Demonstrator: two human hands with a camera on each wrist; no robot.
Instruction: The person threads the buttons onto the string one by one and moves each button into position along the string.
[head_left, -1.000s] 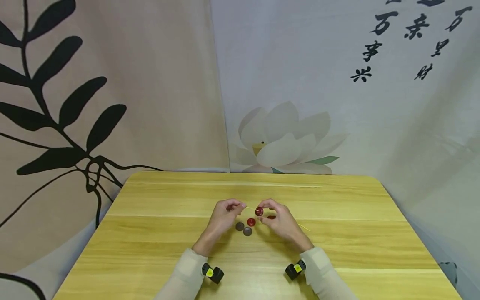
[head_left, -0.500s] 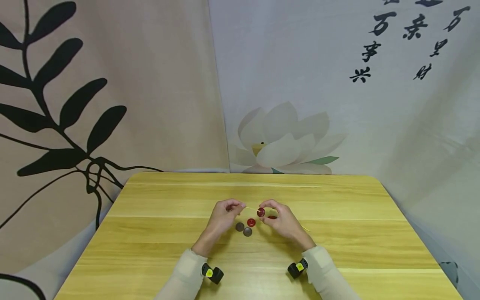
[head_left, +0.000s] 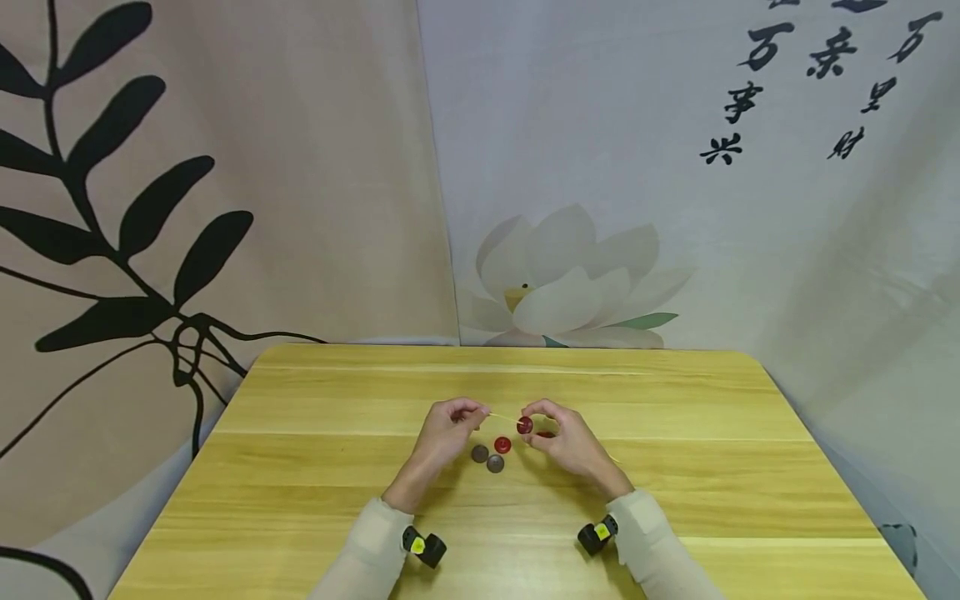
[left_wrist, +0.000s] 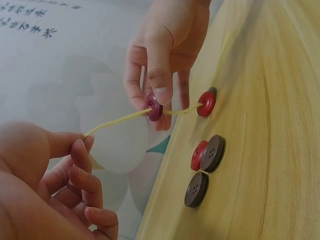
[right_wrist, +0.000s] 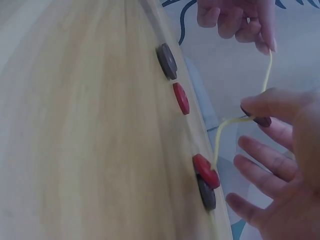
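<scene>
My left hand (head_left: 450,427) pinches the end of a yellow string (left_wrist: 117,121) between thumb and forefinger. Across from it, my right hand (head_left: 567,443) pinches a dark red button (left_wrist: 154,106) at its edge, above the table. The string passes through this button and runs on to a red button (left_wrist: 206,104) on it, low by the table. Against that red one lies a dark button (right_wrist: 206,192), partly hidden. Between the hands, a loose red button (head_left: 502,445) and two dark brown four-hole buttons, one left (head_left: 480,453) and one nearer (head_left: 496,463), lie close together.
The light wooden table (head_left: 337,483) reaches out past both hands. Its far edge meets a hanging cloth (head_left: 360,208) printed with leaves, a lotus and characters. The string's other end trails on the wood behind my right hand.
My right hand has slid slightly right with the dark red button, so the stretch of string between the hands is a little longer. The left hand and the loose buttons stay put.
</scene>
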